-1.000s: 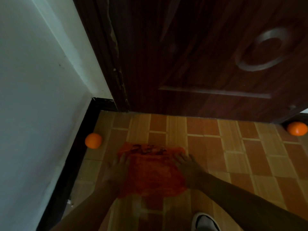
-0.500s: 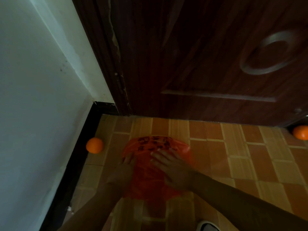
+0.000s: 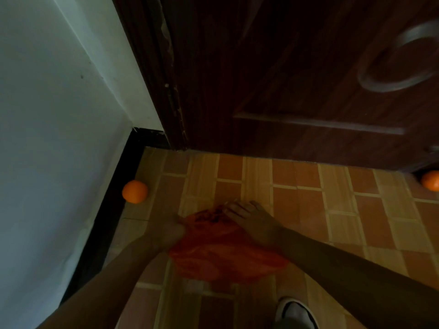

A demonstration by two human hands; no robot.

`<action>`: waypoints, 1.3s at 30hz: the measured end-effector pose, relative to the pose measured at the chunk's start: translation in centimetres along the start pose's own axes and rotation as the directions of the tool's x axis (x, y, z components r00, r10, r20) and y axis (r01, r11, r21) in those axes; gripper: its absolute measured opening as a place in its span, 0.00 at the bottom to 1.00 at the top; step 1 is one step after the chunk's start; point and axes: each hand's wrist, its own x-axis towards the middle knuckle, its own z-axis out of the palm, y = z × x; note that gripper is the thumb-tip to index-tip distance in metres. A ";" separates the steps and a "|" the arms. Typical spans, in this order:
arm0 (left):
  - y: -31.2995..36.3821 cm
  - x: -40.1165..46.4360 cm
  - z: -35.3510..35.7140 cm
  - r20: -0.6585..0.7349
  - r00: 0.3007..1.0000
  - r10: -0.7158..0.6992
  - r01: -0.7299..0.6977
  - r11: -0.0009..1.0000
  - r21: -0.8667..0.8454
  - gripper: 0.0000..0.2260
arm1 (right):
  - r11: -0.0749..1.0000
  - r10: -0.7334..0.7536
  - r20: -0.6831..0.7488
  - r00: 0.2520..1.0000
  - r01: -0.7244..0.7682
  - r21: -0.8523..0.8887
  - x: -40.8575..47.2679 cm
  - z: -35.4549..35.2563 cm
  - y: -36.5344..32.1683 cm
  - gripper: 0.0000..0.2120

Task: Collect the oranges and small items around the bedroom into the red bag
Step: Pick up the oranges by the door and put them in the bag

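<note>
A thin red plastic bag [image 3: 221,255] lies crumpled on the tiled floor in front of me. My left hand [image 3: 169,230] grips its left top edge. My right hand [image 3: 249,218] rests over the top right of the bag, fingers curled into the plastic near its dark print. One orange [image 3: 135,191] sits against the black skirting board at the left wall, a short way up and left of my left hand. A second orange [image 3: 431,184] lies at the far right edge, half under the door's corner.
A dark wooden door [image 3: 297,74] and its frame fill the top of the view. A pale wall [image 3: 52,129] with black skirting [image 3: 114,210] runs down the left. My shoe [image 3: 294,313] shows at the bottom right on the orange tile floor [image 3: 332,210].
The bag, spread flat a second ago, is now bunched between my hands. My right hand slid left across it and up to its top edge; my left hand closed on the left side.
</note>
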 end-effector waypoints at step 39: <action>-5.6 0.6 0.4 -0.268 0.896 0.355 -0.194 0.854 0.483 0.51 | 0.938 0.174 -0.204 0.963 -0.099 0.334 -1.3 -1.8 -0.9 0.47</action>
